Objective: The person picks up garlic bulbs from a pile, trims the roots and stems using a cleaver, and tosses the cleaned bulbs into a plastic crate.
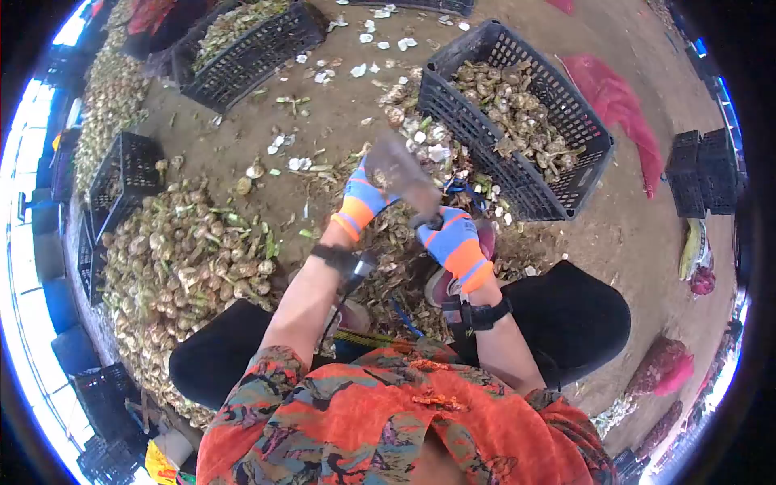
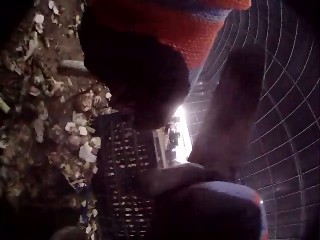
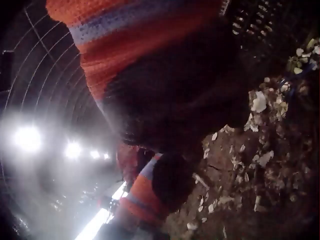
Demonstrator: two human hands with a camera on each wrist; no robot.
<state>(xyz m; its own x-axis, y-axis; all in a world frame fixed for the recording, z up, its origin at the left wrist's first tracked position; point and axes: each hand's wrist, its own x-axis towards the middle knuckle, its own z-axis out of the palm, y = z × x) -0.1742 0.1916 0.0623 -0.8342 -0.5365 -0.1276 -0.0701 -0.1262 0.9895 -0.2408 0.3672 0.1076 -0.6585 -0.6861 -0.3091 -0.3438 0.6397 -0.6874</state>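
A cleaver (image 1: 400,171) with a broad, brown-stained blade is held up between the two hands. My right hand (image 1: 453,240), in a blue and orange glove, grips its short handle. In the head view the blade points away to the upper left and covers part of my left hand (image 1: 360,200), gloved alike. The left fingers lie behind the blade, so I cannot tell whether they hold anything. In the left wrist view the dark blade (image 2: 232,105) rises from the right glove (image 2: 230,192). Peelings and cut stems (image 1: 388,279) litter the ground below the hands.
A black crate (image 1: 485,153) of garlic bulbs (image 1: 517,105) stands ahead to the right. A large heap of stemmed garlic (image 1: 190,271) lies on the left. Another crate (image 1: 250,61) stands farther back. Red mesh sacking (image 1: 610,105) lies beyond the right crate.
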